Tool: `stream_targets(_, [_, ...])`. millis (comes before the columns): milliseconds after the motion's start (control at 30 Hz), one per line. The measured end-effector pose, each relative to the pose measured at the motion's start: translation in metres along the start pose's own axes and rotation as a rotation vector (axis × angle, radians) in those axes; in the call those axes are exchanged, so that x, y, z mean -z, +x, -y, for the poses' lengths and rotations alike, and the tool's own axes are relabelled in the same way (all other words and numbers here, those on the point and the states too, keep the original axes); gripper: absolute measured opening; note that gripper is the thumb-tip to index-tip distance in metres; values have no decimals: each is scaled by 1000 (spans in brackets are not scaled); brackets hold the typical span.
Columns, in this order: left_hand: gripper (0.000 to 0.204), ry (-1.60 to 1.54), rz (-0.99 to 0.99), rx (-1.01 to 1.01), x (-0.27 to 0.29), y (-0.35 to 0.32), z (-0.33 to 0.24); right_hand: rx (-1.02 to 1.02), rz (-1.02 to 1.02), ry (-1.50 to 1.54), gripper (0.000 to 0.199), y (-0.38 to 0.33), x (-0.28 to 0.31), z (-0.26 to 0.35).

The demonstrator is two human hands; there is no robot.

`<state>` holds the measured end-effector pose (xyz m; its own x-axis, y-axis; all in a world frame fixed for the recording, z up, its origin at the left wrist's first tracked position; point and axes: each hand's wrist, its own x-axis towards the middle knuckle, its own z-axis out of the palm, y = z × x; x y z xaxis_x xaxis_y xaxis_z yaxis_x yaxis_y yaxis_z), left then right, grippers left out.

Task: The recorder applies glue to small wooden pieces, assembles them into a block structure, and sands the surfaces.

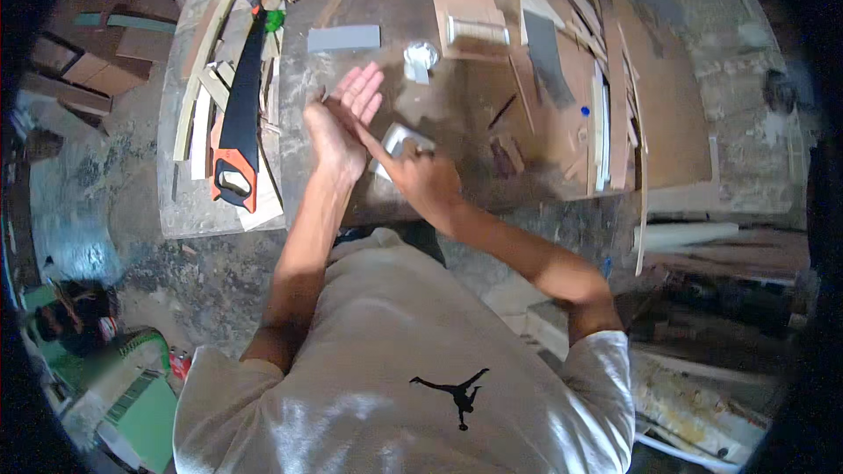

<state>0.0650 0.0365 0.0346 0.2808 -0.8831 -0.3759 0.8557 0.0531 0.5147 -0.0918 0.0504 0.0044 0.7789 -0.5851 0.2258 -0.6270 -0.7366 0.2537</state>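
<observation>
My left hand (345,127) is held palm up above the workbench, its fingers stretched out and nothing in it. With its index finger extended, my right hand (424,181) touches or nearly touches the left palm near the base of the fingers; its other fingers are loosely bent, and I see nothing held in them. Partly covered by my right hand, a pale square-edged piece (399,139) lies on the bench. Just beyond my hands are a grey rectangular block (343,39) and a shiny silvery round thing (422,54) with a whitish flap.
On the workbench (342,208), a handsaw (239,114) with an orange and black handle lies left, among wood strips. Right are a dark grey sheet (548,61), a ribbed pale roll (478,31), a dark slim stick (502,111) and long wood strips (617,96), one overhanging the front edge.
</observation>
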Motion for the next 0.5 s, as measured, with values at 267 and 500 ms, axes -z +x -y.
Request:
stream_targets(267, [48,629,77,-267,51,39,48,-302,577,220,32,-62,-98,-20])
stream_targets(500, [35,1330,213,-198,168,61,89,-1107,-4,1110,45,-120,-157,22])
